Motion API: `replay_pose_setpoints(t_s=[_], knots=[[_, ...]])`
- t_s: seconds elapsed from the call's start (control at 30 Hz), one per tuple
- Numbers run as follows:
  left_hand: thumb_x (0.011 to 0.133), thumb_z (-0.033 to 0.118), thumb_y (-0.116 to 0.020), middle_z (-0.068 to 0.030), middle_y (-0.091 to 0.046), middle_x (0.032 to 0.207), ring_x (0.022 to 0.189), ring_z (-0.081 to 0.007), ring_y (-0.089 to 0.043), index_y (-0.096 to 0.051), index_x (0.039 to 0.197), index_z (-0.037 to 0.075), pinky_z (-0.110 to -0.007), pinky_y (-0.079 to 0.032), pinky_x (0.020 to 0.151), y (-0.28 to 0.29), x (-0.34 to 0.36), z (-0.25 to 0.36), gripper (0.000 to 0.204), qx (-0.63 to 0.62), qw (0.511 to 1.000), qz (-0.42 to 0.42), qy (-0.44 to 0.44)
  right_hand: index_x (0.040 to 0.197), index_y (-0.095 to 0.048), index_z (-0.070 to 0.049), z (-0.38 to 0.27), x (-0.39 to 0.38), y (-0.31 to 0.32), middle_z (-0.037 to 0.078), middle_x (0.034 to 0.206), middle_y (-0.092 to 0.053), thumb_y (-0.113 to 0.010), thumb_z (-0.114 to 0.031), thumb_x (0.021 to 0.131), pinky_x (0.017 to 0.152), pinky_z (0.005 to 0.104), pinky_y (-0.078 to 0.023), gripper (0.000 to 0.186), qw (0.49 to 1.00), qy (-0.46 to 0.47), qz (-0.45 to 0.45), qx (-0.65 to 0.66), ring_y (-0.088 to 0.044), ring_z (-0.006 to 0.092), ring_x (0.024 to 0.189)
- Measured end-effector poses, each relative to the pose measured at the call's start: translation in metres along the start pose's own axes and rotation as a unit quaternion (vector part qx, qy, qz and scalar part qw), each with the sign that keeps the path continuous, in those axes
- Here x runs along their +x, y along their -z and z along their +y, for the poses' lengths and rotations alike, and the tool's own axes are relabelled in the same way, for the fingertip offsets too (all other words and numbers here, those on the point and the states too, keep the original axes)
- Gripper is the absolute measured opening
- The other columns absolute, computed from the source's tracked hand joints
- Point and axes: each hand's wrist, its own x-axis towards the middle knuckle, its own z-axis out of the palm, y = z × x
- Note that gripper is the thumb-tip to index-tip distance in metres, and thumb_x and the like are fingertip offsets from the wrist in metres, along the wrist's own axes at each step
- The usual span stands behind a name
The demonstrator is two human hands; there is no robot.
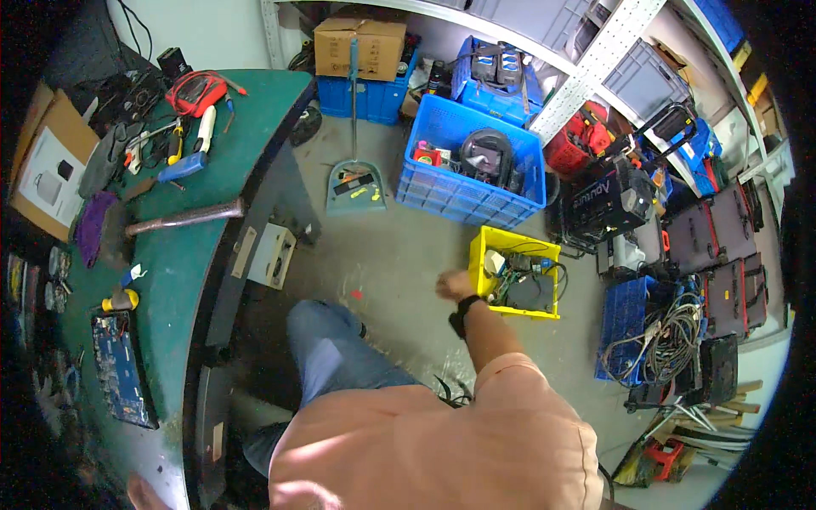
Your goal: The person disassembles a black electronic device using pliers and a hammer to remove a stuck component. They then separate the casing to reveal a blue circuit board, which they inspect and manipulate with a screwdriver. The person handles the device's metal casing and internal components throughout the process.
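Glare is whitening the near end of the green workbench — shadow is filling the space beneath — while distortion is bowing its edge and blurred darkness is bordering its left.

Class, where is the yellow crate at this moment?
In the head view, the yellow crate is on the floor right of centre, in front of the large blue crate and just right of the person's right hand.
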Motion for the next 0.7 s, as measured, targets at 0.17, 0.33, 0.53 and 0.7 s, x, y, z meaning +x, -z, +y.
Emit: replay_pose_setpoints(t_s=[0.17,0.33,0.53,0.7], knots=[[0.085,0.003,-0.071,-0.0208,-0.07,0.099,0.091,-0.0295,-0.066,-0.067,0.106,-0.008,-0.039,-0.053,0.084,0.013,-0.016,0.016,0.025,0.043,0.997,0.021,0.064,0.088,-0.069,-0.013,-0.058,-0.016,-0.07,0.009,0.092,-0.071,-0.07,-0.039,0.073,0.075,0.0437,-0.053,0.03,0.978,0.101,-0.182,0.004,-0.067,0.0289,0.086],[0.09,0.006,-0.061,-0.0168,-0.061,0.122,0.11,-0.0249,-0.06,-0.056,0.125,-0.004,-0.036,-0.049,0.094,0.016,-0.048,-0.029,0.036,0.06,0.988,0.018,0.144,0.088,-0.072,-0.018,-0.082,0.017,-0.062,0.004,0.1,-0.071,-0.07,-0.035,0.073,0.08,0.0376,-0.052,0.023,0.958,0.169,-0.186,-0.141,-0.065,0.0251,0.094],[0.071,0.008,-0.077,-0.0151,-0.062,0.107,0.101,-0.0315,-0.059,-0.064,0.104,0.002,-0.037,-0.048,0.088,0.035,-0.067,-0.015,0.036,0.09,0.992,-0.004,0.094,0.122,-0.053,-0.003,-0.153,0.053,0.014,0.008,0.086,-0.064,-0.063,-0.017,0.091,0.055,0.0296,-0.049,0.035,0.822,-0.168,-0.062,0.541,-0.061,0.0169,0.066],[0.07,0.002,-0.076,-0.0112,-0.061,0.087,0.083,-0.0229,-0.061,-0.064,0.102,0.001,-0.031,-0.05,0.071,0.043,-0.072,-0.021,0.035,0.087,0.991,-0.055,0.081,0.115,-0.06,-0.007,-0.252,0.077,0.111,0.004,0.087,-0.066,-0.058,-0.012,0.095,0.055,0.0232,-0.047,0.02,0.851,0.013,0.022,0.525,-0.061,0.0111,0.069]])
